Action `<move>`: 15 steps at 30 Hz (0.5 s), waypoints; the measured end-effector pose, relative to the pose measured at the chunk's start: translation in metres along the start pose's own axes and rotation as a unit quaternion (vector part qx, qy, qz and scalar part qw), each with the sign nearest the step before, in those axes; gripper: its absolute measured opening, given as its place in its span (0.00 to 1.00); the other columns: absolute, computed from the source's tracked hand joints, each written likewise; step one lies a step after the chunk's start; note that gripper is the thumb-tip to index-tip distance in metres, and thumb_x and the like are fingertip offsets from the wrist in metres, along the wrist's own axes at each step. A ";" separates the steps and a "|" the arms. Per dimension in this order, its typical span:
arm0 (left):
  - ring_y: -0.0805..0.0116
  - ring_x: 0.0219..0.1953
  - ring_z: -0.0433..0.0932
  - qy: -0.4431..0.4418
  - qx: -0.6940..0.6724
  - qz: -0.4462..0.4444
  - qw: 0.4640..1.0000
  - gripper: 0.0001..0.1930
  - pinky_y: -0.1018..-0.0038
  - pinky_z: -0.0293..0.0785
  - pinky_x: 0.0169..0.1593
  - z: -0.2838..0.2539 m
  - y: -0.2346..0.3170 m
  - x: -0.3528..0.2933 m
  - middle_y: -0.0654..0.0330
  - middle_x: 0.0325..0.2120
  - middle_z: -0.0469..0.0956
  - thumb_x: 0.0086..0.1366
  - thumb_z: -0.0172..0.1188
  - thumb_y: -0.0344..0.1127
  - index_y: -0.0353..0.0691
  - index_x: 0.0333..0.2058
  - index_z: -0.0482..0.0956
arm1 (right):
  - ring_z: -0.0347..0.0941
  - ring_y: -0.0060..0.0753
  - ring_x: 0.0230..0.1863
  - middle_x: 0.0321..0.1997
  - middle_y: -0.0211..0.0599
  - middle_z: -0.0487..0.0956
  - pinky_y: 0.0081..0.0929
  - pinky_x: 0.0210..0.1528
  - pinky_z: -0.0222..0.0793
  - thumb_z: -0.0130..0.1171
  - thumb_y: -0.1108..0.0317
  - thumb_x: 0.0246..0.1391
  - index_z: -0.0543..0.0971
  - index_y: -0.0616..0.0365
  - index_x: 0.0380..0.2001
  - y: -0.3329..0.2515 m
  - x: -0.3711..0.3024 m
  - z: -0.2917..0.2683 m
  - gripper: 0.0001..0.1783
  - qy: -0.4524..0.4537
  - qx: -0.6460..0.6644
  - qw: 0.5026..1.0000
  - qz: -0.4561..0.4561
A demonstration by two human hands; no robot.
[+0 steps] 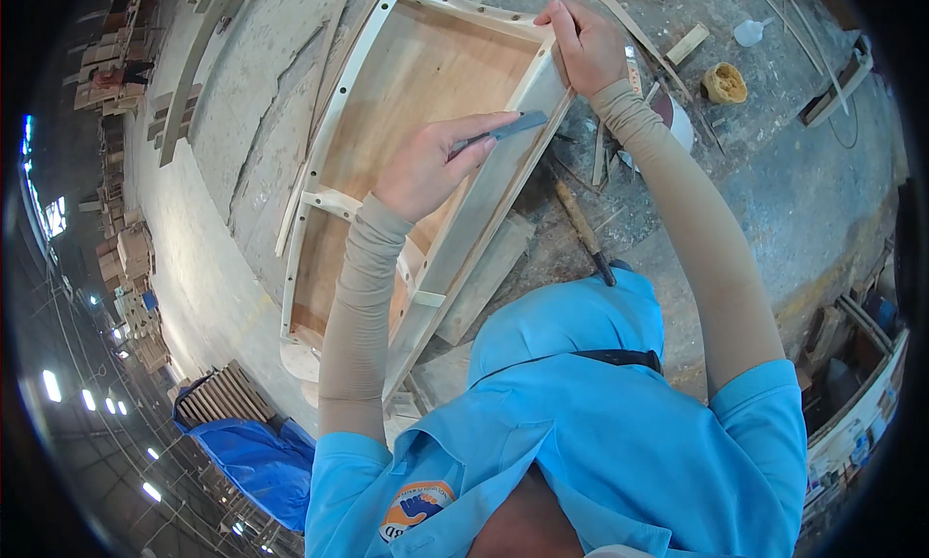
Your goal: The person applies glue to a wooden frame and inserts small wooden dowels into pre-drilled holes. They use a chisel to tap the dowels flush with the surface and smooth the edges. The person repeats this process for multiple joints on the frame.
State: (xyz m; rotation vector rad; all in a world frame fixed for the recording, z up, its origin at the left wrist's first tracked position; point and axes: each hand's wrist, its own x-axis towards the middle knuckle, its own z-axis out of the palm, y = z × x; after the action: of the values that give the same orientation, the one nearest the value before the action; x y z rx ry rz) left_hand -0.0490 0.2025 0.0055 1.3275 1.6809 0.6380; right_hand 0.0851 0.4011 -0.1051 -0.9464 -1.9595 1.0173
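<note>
Both hands are busy: the left hand [421, 176] is closed on a grey flat tool [503, 130] laid on the right rail of the pale wooden frame [339, 113], the right hand [585, 45] clamps the far corner, and the work looks only partly done.

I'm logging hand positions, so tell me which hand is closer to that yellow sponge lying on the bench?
Right. The right hand grips the wooden frame's far corner, a short way from the yellow sponge. The left hand holds a flat grey tool farther off.
</note>
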 end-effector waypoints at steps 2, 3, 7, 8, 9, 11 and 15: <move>0.69 0.54 0.80 -0.005 0.002 -0.003 1.000 0.19 0.74 0.72 0.60 -0.001 0.002 -0.001 0.57 0.54 0.82 0.71 0.54 0.29 0.42 0.60 0.78 | 0.80 0.50 0.38 0.37 0.40 0.84 0.41 0.41 0.73 0.47 0.49 0.67 0.86 0.47 0.33 -0.001 0.000 0.000 0.21 0.001 -0.001 1.000 -0.003; 0.69 0.54 0.80 -0.007 0.003 -0.004 1.000 0.19 0.74 0.72 0.60 -0.002 0.004 -0.001 0.57 0.54 0.82 0.71 0.54 0.29 0.42 0.59 0.78 | 0.80 0.50 0.38 0.37 0.40 0.84 0.41 0.41 0.73 0.47 0.49 0.67 0.86 0.47 0.33 0.000 0.000 0.000 0.21 0.002 0.001 1.000 -0.003; 0.69 0.54 0.80 -0.027 0.023 -0.022 0.999 0.19 0.73 0.72 0.60 -0.007 0.006 -0.006 0.56 0.53 0.82 0.71 0.54 0.28 0.41 0.59 0.78 | 0.80 0.51 0.39 0.37 0.40 0.84 0.41 0.41 0.73 0.47 0.50 0.67 0.86 0.47 0.33 -0.001 -0.001 -0.001 0.21 0.000 0.002 1.000 -0.003; 0.69 0.54 0.80 -0.033 0.027 -0.021 0.999 0.19 0.73 0.72 0.60 -0.008 0.006 -0.009 0.56 0.53 0.82 0.71 0.54 0.28 0.41 0.59 0.78 | 0.80 0.51 0.39 0.37 0.40 0.84 0.42 0.41 0.73 0.47 0.50 0.67 0.86 0.47 0.33 -0.001 -0.001 -0.001 0.21 -0.001 0.002 1.000 -0.002; 0.69 0.54 0.80 -0.038 0.032 -0.021 0.999 0.18 0.73 0.72 0.60 -0.010 0.006 -0.013 0.56 0.53 0.83 0.71 0.54 0.27 0.41 0.59 0.78 | 0.80 0.51 0.39 0.37 0.40 0.84 0.42 0.41 0.73 0.47 0.50 0.67 0.86 0.47 0.33 -0.001 -0.001 -0.001 0.21 -0.002 0.004 1.000 0.000; 0.69 0.53 0.80 -0.050 0.026 -0.039 0.998 0.18 0.73 0.73 0.59 -0.012 0.009 -0.021 0.56 0.52 0.83 0.71 0.54 0.27 0.40 0.58 0.79 | 0.80 0.51 0.39 0.37 0.40 0.83 0.42 0.41 0.73 0.47 0.50 0.66 0.86 0.47 0.33 0.001 0.000 0.001 0.21 -0.003 0.009 1.000 0.003; 0.68 0.53 0.81 -0.094 0.077 -0.078 0.989 0.18 0.72 0.73 0.59 -0.025 0.018 -0.034 0.55 0.52 0.83 0.72 0.53 0.27 0.39 0.58 0.79 | 0.80 0.51 0.39 0.38 0.41 0.84 0.41 0.41 0.73 0.47 0.50 0.67 0.86 0.48 0.33 0.000 -0.001 0.000 0.21 -0.001 0.006 1.000 -0.003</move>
State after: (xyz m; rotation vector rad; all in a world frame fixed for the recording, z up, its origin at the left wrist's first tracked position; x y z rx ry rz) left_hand -0.0600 0.1791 0.0430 1.3042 1.6851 0.2861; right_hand 0.0857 0.4006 -0.1048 -0.9315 -1.9558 1.0258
